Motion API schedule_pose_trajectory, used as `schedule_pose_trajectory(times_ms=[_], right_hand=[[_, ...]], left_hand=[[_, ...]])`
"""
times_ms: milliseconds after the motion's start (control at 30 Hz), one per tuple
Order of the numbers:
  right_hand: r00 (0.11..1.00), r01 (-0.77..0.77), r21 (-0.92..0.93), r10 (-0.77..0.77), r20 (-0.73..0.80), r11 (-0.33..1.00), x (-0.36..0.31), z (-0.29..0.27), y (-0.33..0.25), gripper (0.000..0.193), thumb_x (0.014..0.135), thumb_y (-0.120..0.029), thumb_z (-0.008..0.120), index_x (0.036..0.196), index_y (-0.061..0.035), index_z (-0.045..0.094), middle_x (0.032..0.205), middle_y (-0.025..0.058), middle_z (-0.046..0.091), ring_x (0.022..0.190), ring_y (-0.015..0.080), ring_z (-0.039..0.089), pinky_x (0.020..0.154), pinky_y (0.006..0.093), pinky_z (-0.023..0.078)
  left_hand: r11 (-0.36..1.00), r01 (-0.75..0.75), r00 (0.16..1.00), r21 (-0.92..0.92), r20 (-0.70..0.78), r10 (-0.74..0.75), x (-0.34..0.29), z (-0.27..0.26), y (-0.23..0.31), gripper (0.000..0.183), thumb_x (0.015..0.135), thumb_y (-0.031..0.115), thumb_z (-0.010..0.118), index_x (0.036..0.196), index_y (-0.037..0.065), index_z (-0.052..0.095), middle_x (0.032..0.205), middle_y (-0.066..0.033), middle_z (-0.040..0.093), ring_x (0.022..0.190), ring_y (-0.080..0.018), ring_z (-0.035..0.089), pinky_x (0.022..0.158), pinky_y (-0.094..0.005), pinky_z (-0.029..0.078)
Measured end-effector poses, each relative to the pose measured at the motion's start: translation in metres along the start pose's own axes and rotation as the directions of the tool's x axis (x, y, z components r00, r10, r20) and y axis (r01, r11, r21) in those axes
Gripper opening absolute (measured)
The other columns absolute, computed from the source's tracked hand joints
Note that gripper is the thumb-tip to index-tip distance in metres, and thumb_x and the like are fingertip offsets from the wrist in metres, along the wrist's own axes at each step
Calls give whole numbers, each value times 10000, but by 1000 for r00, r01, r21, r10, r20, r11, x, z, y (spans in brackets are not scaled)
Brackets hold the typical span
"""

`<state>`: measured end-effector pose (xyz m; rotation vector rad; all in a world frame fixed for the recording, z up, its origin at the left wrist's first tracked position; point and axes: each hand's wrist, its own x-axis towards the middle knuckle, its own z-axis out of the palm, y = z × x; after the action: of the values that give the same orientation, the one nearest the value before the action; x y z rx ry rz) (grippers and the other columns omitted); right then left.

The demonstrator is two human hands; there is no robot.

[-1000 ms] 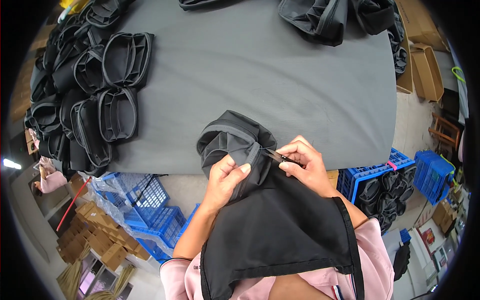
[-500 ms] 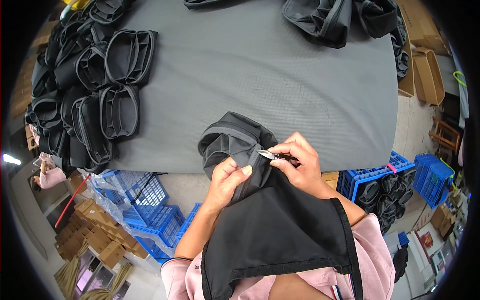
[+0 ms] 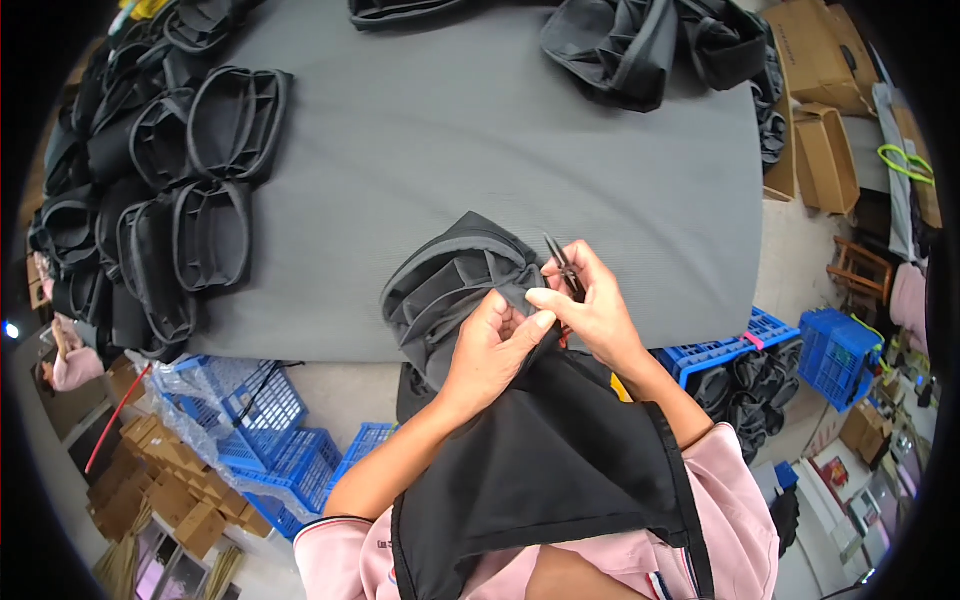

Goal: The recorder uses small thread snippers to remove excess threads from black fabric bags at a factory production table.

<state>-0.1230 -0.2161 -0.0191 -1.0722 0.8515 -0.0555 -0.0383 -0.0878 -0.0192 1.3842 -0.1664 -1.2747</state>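
A dark grey fabric bag (image 3: 440, 275) with inner dividers rests at the table's near edge, its opening turned up and left. My left hand (image 3: 495, 345) is closed on the bag's near side, thumb and fingertips pinching the cloth. My right hand (image 3: 595, 305) is closed too, thumb and finger against the bag's edge close to my left fingertips. Thread snips (image 3: 560, 262) sit tucked in the right hand's fingers, blades pointing up and away from the cloth. My fingertips hide the bit of cloth between them.
The grey-covered table (image 3: 400, 120) holds piled bags (image 3: 235, 125) at the left and more bags (image 3: 610, 50) at the far right. Blue crates (image 3: 270, 400) stand left below the table; another crate (image 3: 720, 350) with bags stands right. Cardboard boxes (image 3: 825, 155) lie beyond the right edge.
The snips have swung from pointing at the cloth to pointing upward in my right hand. Both hands have come together at the bag's edge, and the bag has turned slightly.
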Motion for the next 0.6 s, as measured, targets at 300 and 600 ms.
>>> schedule_pose_trajectory(times_ms=[300, 600], right_hand=[[954, -261, 94, 271, -128, 961, 0, -26, 50, 200, 744, -85, 666, 871, -52, 516, 623, -47, 440, 430, 20, 336, 381, 202, 214], [932, -307, 212, 338, -129, 928, 4, -26, 55, 117, 747, 5, 591, 860, -28, 583, 639, -28, 504, 424, 9, 317, 390, 199, 192]], left_hand=[[862, 144, 988, 487, -14, -157, 15, 5, -20, 265, 879, 247, 579, 790, 2, 532, 627, 13, 497, 582, -54, 408, 512, -235, 353], [809, 275, 961, 519, -126, -247, 19, 1, -18, 308, 785, 203, 641, 840, -93, 578, 722, -152, 622, 637, -195, 605, 605, -299, 478]])
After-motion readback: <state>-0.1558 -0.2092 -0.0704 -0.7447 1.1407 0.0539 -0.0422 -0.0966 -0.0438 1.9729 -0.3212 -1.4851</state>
